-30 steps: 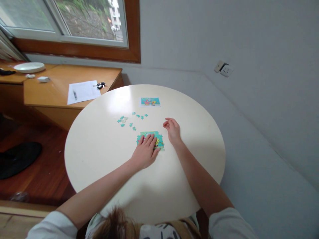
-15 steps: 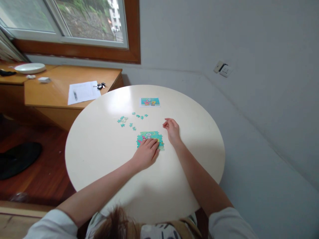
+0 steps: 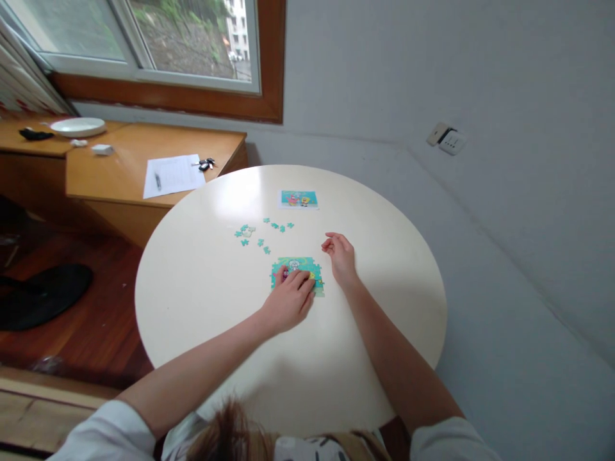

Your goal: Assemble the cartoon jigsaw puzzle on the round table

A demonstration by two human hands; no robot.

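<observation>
A partly assembled jigsaw puzzle [image 3: 294,262] with a teal background and cartoon figures lies on the round white table [image 3: 192,288]. My left hand [image 3: 292,296] rests over its lower middle, fingers stretched out and lying on the pieces, hiding part of the picture. To the right of the puzzle, apart from it, my right hand [image 3: 340,255] lies on its side on the tabletop. Its fingers are loosely bent with a gap between them, and nothing shows in them. Several loose puzzle pieces [image 3: 261,242] are scattered beyond the puzzle to the left.
A small printed picture card [image 3: 298,199] with similar cartoon figures lies farther back. Left of the round table stands a wooden desk [image 3: 120,176] bearing a paper sheet [image 3: 175,174], keys [image 3: 206,164] and a white round lid-like object [image 3: 79,127]. A wall runs along the right.
The view has shifted slightly, so everything sits a little farther right. My left hand has slid a bit on the puzzle, showing more of the pink figure. My right hand stays beside it.
</observation>
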